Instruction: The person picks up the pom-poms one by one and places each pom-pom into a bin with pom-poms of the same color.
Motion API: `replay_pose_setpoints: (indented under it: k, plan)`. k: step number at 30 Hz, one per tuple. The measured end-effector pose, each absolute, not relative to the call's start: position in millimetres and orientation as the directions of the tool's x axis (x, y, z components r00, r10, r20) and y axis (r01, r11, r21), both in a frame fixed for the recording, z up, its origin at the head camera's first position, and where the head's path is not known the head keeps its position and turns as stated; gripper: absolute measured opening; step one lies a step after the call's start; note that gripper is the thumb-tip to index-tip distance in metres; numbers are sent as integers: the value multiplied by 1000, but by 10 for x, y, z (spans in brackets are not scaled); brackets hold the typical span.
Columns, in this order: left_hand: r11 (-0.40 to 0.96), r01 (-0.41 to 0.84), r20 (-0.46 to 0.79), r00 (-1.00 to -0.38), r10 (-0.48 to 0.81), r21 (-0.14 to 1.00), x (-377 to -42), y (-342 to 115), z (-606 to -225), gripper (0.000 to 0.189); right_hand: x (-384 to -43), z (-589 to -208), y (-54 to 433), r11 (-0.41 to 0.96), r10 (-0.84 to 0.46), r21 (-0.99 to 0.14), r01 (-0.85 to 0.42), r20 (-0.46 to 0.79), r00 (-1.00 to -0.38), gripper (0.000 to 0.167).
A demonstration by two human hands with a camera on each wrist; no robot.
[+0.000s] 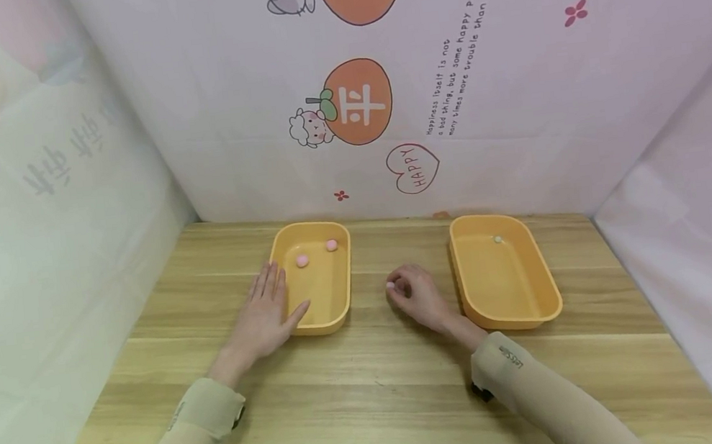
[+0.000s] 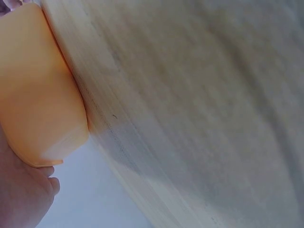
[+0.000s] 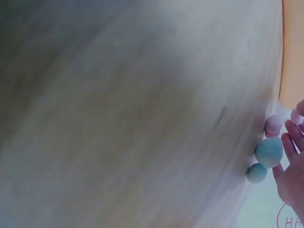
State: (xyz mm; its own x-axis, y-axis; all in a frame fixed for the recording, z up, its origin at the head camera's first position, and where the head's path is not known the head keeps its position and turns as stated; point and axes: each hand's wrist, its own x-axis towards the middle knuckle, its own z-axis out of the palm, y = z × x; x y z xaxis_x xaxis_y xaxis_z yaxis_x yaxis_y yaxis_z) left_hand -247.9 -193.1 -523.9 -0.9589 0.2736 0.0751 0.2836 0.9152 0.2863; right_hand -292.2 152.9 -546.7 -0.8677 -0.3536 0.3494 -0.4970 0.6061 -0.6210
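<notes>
One small pink ball (image 1: 391,285) gets logged first: we see it pinched between thumb and finger of the right hand (image 1: 416,295), in the space between the left tray (image 1: 318,295) and the right tray (image 1: 499,279). We mark the left tray as nearer to it, a short gap to the left; the right tray lies farther off, on the other side of the right hand. That sideways offset is the relation we judge to count most. Ball is round, so we note no long axis; both trays stretch lengthwise away from us on the table (image 1: 373,386), the right one a bit skewed.

We record the left hand (image 1: 258,319) as grasping nothing: fingers straight, spread over the left tray's outer rim, thumb across its near end. Toward that tray's far end we count a second pink ball (image 1: 302,260) and a third pink ball (image 1: 332,245); the right tray has a tiny pale green ball (image 1: 497,240), also far end. Right wrist view adds a large teal ball (image 3: 269,152), a smaller teal ball (image 3: 257,173) and a loose pink ball (image 3: 273,124), clustered by the right hand; whether they touch its fingers, we can't tell.
</notes>
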Motion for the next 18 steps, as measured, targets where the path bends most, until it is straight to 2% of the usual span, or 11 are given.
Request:
replay_pose_setpoints:
  k: [8,18]
  plan:
    - [917,281,68,-960,273,283,-2483,-1926,-5239,99,-2917,-5403,1493,558,-326,-650,-516,400,-857,9]
    - [917,281,61,-960,275,283,-2480,-1922,-5231,98,-2908,-5358,1457,564,-293,-645,-515,426,-856,10]
